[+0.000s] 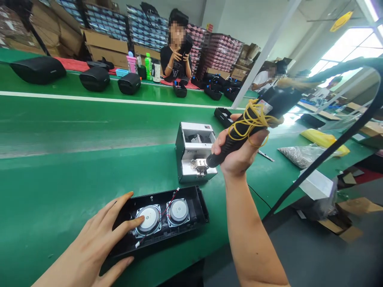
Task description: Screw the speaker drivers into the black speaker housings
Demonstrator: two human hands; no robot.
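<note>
My right hand [239, 149] grips a black electric screwdriver [220, 153] with a yellow cord looped round its body. Its tip is at the front outlet of a screw feeder [196, 149], a small grey and black box on the green bench. My left hand [101, 235] straddles the left end of a black speaker housing [197, 215], thumb at the near side and fingers over the far side. One of its fingertips rests on the left speaker driver [149, 218]. A second driver [178, 211] sits to the right, and thin wires [167, 209] with white plugs lie across the housing.
Behind the feeder lies another black housing [223, 116]. To the right are a bag of screws [299, 154], a yellow packet [324, 140] and a white box [317, 184]. A thick black cable [326, 159] arcs down on the right. Across the bench sits a person [176, 59] among black speakers [95, 78].
</note>
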